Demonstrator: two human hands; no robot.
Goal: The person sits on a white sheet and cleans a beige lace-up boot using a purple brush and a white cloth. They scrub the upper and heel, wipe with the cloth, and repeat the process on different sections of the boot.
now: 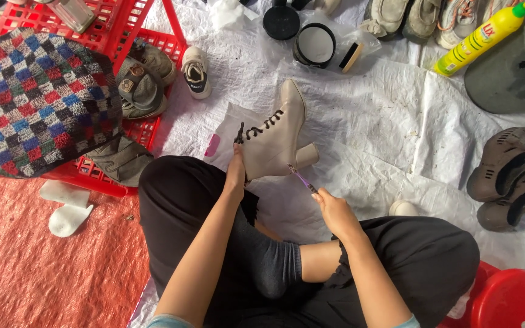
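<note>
— Head view: what does the left hand [236, 172] hold?

— Its fingers are closed on the shaft of the beige heeled boot [277, 136], held tilted above the white sheet [384, 121], beside the knee.

— And the right hand [335, 212]?

— Fingers pinched together on a thin purple brush [301, 178], its tip touching the boot near the heel.

A smooth, matt leather-like beige boot [277, 136] stands on crinkled white plastic sheeting [384, 109].
</note>
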